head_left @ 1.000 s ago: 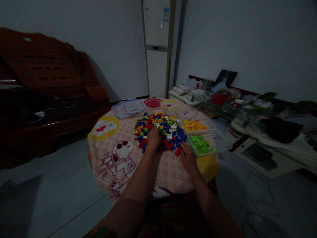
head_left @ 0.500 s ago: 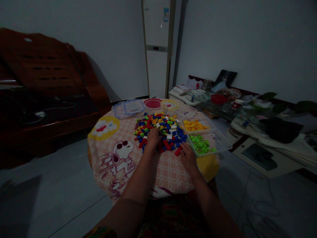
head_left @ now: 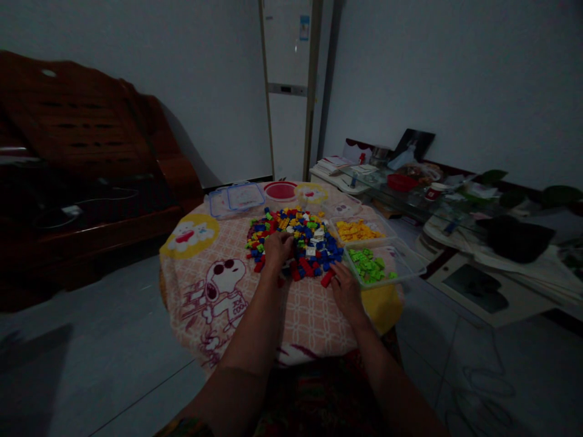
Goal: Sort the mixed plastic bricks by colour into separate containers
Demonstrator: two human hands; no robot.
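A heap of small toy building bricks [head_left: 303,233] in red, blue, yellow, green and white lies on the round table. Over the heap's near left part is my left hand [head_left: 277,250], its fingers curled down and drawn together; whatever is between the fingertips cannot be made out. My right hand [head_left: 347,286] rests at the heap's near right edge, fingers apart. By its fingertips lies a red brick [head_left: 327,278], which they appear to touch. Right of the heap, one clear plastic box holds yellow bricks [head_left: 357,230] and a nearer one holds green bricks [head_left: 368,266].
A patterned pink cloth [head_left: 310,321] covers the table. Blue-edged clear lids [head_left: 246,196] and a round red lid-like piece [head_left: 281,191] lie at the back. To the right stands a cluttered glass table [head_left: 387,185]; a wooden bench [head_left: 91,139] is on the left.
My left hand has shifted slightly left and away from me over the heap. My right hand and the red brick beside it have stayed nearly in place.
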